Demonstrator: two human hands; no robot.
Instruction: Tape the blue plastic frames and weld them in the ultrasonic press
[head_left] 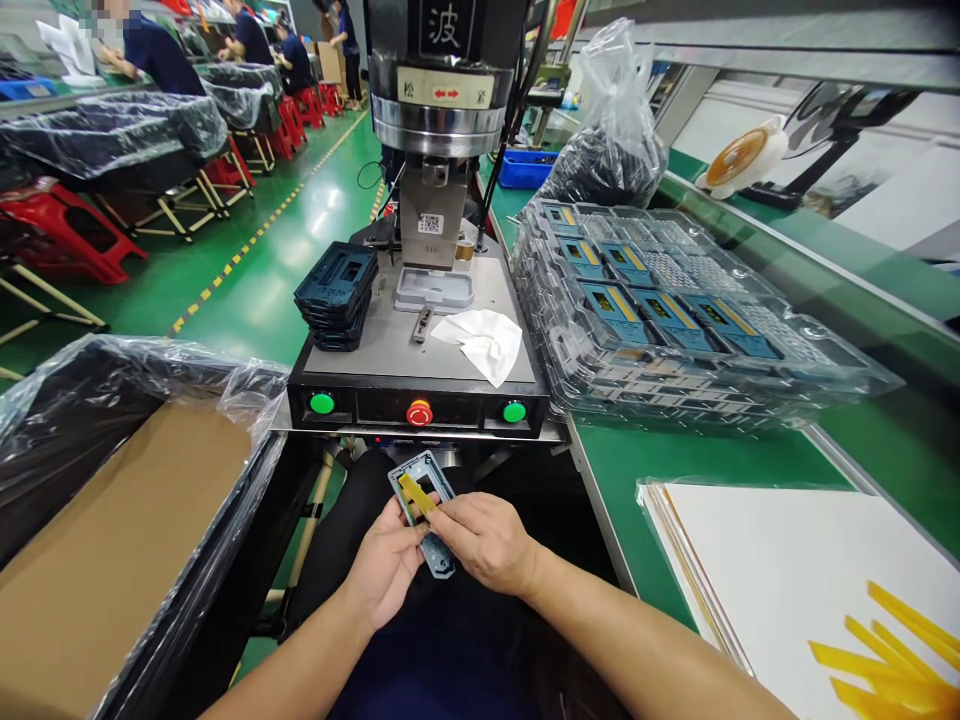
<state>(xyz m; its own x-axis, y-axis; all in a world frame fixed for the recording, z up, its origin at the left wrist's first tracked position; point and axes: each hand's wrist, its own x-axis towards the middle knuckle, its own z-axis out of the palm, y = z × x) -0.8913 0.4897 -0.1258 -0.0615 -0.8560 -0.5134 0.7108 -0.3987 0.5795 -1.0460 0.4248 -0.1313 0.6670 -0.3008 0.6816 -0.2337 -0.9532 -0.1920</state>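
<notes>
Above my lap, my left hand [388,565] grips a grey-blue plastic housing [439,556] with a rectangular window. My right hand [484,540] pinches a yellow strip [415,493] and holds it over the housing's inner side. The strip lies slantwise across the window; whether it touches the housing I cannot tell. Ahead of both hands stands a press machine with a metal head [431,220] above a pale fixture [435,290]. More yellow strips [885,655] lie on a white sheet [780,540] at my lower right.
Dark housings [337,295] are stacked on the press's left side, near a white cloth [487,343]. Green buttons [322,403] and a red stop button [419,412] line its front. Clear trays [720,375] of housings are piled right; a plastic-lined bin [127,500] stands left. People sit farther back.
</notes>
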